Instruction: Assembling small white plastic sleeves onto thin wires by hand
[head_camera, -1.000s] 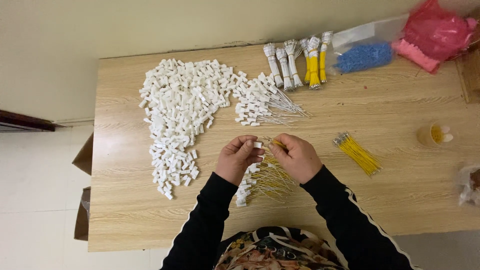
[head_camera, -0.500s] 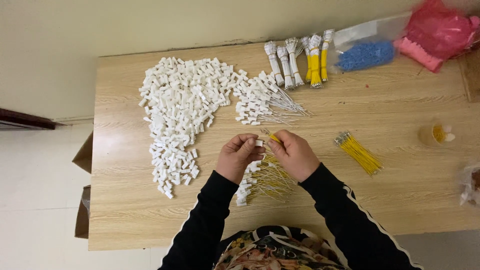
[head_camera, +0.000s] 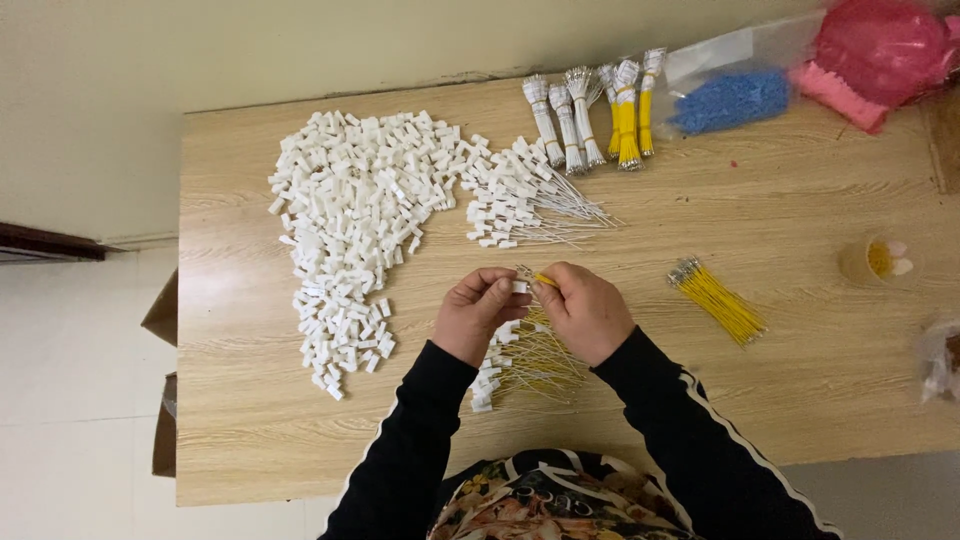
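At the centre of the frame the left hand pinches a small white housing between thumb and fingers, while the right hand has its grip closed on a yellow wire, its tip just at the housing. The step in hand looks like seating the wire into the housing; the next move would call for a straight, fine push along the wire's line with the housing held steady. Beneath the hands, toward the lower middle, lies a finished pile of housings with yellow wires. A large heap of loose housings fills the upper left of the tabletop, with white-wired ones just right of it. A bundle of yellow wires lies right of the hands, well apart. Tied bundles and bags line the top edge. Open tabletop lies right and lower left; the near edge sits close to the sleeves.
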